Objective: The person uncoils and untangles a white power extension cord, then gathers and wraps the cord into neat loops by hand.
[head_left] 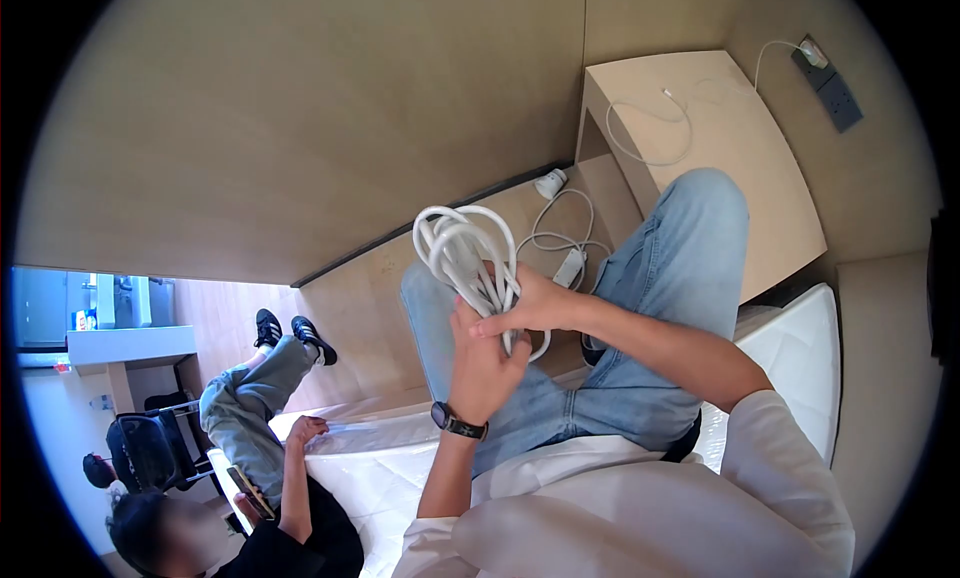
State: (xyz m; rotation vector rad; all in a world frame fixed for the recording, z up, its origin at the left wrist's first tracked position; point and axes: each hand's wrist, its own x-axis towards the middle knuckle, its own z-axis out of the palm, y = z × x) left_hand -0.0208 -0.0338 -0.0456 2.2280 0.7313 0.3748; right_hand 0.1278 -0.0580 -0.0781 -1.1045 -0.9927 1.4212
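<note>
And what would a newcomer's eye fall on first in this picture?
Probably the looped white cable near the centre, held between the left hand and right hand. Next, perhaps, the other person at lower left, and the thin cable curled on the pale table at upper right.

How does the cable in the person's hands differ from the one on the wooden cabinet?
The bundled cable looks thick; the loose cable looks thin. The bundled cable is gathered into several loops, while the loose cable lies in one open curve. The left hand and right hand hold the bundled cable; the loose cable rests on the cabinet. Both look whitish.
</note>
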